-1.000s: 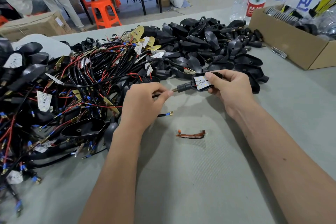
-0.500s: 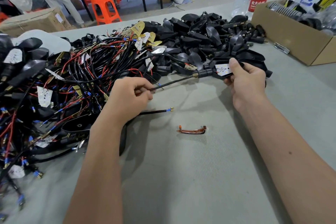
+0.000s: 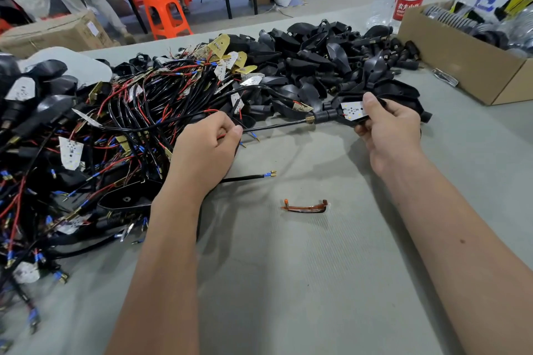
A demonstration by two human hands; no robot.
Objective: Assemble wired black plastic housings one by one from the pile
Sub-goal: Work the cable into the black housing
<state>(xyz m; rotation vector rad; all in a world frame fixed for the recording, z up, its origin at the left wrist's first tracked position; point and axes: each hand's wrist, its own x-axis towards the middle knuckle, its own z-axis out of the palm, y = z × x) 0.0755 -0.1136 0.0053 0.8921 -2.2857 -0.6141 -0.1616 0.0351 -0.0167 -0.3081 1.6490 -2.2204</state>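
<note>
- Right hand (image 3: 388,130) has a black plastic housing with a small white LED board (image 3: 353,110) seated in it, thumb pressed on the housing's top edge and fingers curled beneath: a firm grip, held above the grey ribbed surface (image 3: 288,282), just in front of the heap of empty black shells (image 3: 331,63).
- Left hand (image 3: 206,150) is curled into a pinch on the thin black sheathed cable (image 3: 277,125) that runs out of the housing's ribbed neck and brass collar (image 3: 311,118); the cable is stretched almost straight between the two hands.
- My read: the cable-threading step, wire drawn through the neck so the board sits home.
- Next move likely calls for drawing out the remaining slack, checking that the board lies flat, then setting this unit aside.
- Tangled pile of black and red wires with boards (image 3: 138,112) lies just behind the left hand; snagging on it looks the main risk.
- A loose amber plastic lens strip (image 3: 305,207) lies apart, nearer the person.
</note>
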